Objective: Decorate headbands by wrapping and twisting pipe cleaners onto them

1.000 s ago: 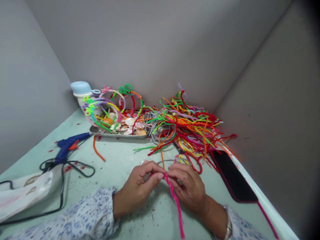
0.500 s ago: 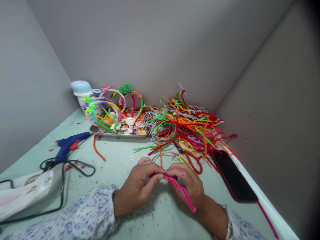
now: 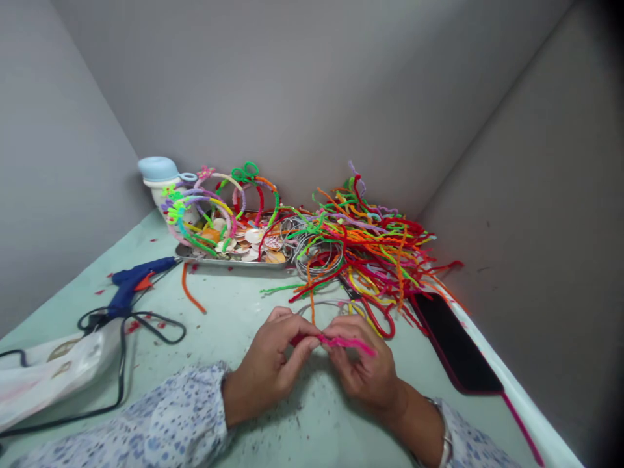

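Above the near middle of the table, both hands meet at a fuzzy pink pipe cleaner (image 3: 350,342). My left hand (image 3: 270,361) is closed, its thumb and forefinger pinching the pipe cleaner near the middle. A darker pink-red stretch shows between those fingers, mostly hidden. My right hand (image 3: 365,367) is closed too, its fingertips against the pipe cleaner right beside the left thumb. The loose pink end points right across the right hand's fingers. Just behind the hands a thin grey hoop (image 3: 319,303) curves up; whether it joins what they hold is hidden.
Behind lie a heap of colourful pipe cleaners (image 3: 375,234), a wire coil (image 3: 314,257), red-handled scissors (image 3: 377,318) and a metal tray (image 3: 234,263) with shells and decorated headbands (image 3: 214,195). A blue glue gun (image 3: 129,286), white plastic bag (image 3: 73,370) and bottle (image 3: 160,175) stand left, a phone (image 3: 455,344) right.
The pink pipe cleaner's loose end has swung up from pointing down-right to nearly level. My right hand's fingers have shifted under it; my left hand stays almost still.
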Demonstrator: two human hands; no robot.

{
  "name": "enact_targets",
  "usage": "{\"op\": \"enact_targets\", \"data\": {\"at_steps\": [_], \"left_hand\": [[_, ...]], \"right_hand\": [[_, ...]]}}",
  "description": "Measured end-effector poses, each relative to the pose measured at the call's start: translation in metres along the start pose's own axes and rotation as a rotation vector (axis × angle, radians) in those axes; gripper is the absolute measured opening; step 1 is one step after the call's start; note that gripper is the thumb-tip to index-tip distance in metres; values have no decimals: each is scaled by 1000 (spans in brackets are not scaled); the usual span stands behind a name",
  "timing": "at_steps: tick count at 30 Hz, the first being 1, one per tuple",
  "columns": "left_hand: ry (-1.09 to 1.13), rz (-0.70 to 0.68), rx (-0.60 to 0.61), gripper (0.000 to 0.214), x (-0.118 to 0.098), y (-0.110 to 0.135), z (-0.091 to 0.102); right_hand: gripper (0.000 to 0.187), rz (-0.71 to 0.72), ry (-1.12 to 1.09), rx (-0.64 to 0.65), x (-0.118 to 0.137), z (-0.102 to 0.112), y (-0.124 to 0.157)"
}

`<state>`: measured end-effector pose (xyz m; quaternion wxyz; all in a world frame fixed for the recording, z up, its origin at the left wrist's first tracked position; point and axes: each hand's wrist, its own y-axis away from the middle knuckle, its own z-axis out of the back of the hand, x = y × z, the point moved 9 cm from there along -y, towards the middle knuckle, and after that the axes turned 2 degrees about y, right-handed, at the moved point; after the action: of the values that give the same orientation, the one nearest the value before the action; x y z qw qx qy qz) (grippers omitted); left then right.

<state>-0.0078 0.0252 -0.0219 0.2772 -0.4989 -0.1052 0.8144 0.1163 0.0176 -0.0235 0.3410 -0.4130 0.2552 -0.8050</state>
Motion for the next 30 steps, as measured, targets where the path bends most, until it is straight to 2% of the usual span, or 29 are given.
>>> {"op": "enact_targets", "data": {"at_steps": [10,25,30], "left_hand": [[-41,-20,15,10,0,1,-3],[-106,-19,23,11,2,1,-6],[-125,3,12,12,4,1,-5]], "right_hand": [[11,-42,43,-9,1,-2,1],[12,-240,-61,87,-8,-12,-2],[9,-230,-79,62,-9,-11,-3]]}}
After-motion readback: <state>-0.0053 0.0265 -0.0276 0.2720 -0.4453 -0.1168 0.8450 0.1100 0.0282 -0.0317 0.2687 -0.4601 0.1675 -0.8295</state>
